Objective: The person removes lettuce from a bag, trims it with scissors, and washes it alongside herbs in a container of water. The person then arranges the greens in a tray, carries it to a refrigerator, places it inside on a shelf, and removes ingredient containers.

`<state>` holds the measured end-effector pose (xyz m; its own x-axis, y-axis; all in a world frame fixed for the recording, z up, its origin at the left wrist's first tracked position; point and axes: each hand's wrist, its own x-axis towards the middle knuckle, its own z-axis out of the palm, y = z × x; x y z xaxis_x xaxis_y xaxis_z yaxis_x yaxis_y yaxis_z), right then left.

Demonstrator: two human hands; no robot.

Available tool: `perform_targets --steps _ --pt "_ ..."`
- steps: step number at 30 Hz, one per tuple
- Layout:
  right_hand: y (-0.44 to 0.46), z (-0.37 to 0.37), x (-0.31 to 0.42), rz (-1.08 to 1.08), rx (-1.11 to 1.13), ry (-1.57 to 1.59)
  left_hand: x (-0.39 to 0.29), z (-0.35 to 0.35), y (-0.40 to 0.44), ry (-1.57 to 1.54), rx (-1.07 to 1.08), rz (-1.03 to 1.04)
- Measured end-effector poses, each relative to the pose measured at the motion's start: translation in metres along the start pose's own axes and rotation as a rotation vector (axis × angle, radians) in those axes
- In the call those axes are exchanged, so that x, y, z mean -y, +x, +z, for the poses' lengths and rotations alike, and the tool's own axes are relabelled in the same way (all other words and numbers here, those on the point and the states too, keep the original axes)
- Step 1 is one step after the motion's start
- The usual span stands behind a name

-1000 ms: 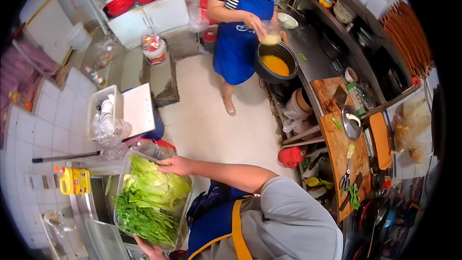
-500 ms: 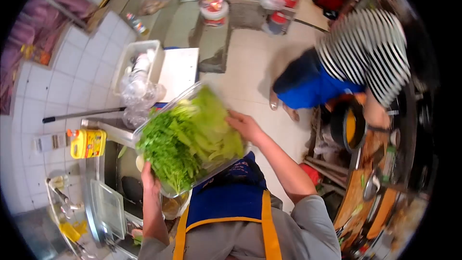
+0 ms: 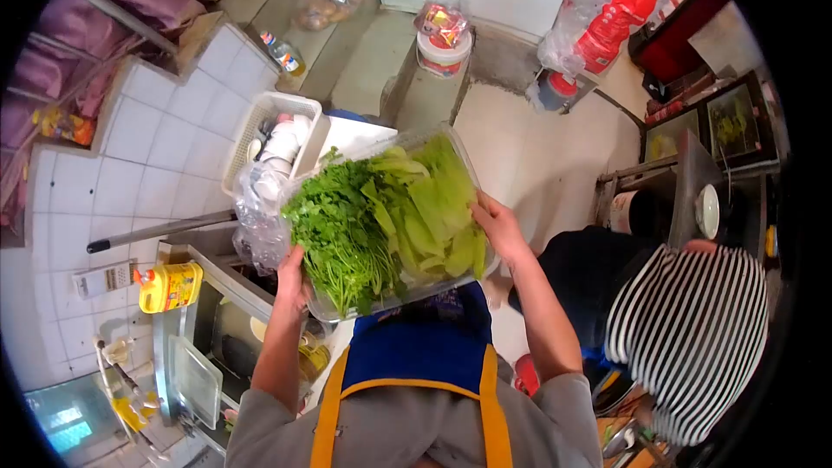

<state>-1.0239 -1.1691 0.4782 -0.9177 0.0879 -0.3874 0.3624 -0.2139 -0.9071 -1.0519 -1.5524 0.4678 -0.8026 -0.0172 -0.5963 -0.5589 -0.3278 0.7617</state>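
A clear plastic container (image 3: 407, 302) full of greens is held in front of my apron, slightly tilted. Leafy cilantro-like herbs (image 3: 338, 234) fill its left part, and pale lettuce leaves (image 3: 433, 199) lie on the right. My left hand (image 3: 295, 279) grips the near left side, fingers partly hidden beneath. On the right side my right hand (image 3: 501, 224) holds the rim, thumb over the edge by the lettuce.
At left are a sink (image 3: 208, 321) and a yellow jug (image 3: 171, 287). Beyond the container stand a white basket (image 3: 236, 152) and a lidded bucket (image 3: 444, 54). A person in a striped shirt (image 3: 693, 329) bends at the right counter.
The container has shifted right and levelled a little, both hands still on it. My view has moved forward. The person in stripes now appears nearer, at lower right.
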Motion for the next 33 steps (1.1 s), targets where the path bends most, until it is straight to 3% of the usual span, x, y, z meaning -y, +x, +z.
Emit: perform_targets --steps 6,9,16,19,22,25,31,33 --pt "0.11 -0.057 0.05 0.037 0.092 -0.128 -0.011 0.078 0.049 -0.151 -0.099 -0.033" --pt "0.163 -0.072 0.074 0.047 0.16 -0.057 -0.015 0.107 0.091 -0.053 -0.273 0.03" --pt "0.277 -0.066 0.136 0.043 0.217 -0.118 -0.064 0.159 0.166 -0.15 -0.251 0.037" --pt "0.324 -0.055 0.16 -0.016 0.187 -0.331 -0.088 0.163 0.211 -0.231 -0.228 0.078" --pt "0.376 -0.059 0.179 0.056 0.29 -0.166 -0.113 0.178 0.244 -0.237 -0.201 0.103" --pt "0.425 -0.059 0.202 -0.036 0.283 -0.147 -0.144 0.203 0.278 -0.206 -0.141 0.173" --pt "0.541 -0.038 0.263 0.183 0.424 -0.23 -0.196 0.229 0.349 -0.213 -0.184 0.192" --pt "0.579 -0.029 0.278 0.157 0.445 -0.26 -0.212 0.241 0.375 -0.222 -0.226 0.216"
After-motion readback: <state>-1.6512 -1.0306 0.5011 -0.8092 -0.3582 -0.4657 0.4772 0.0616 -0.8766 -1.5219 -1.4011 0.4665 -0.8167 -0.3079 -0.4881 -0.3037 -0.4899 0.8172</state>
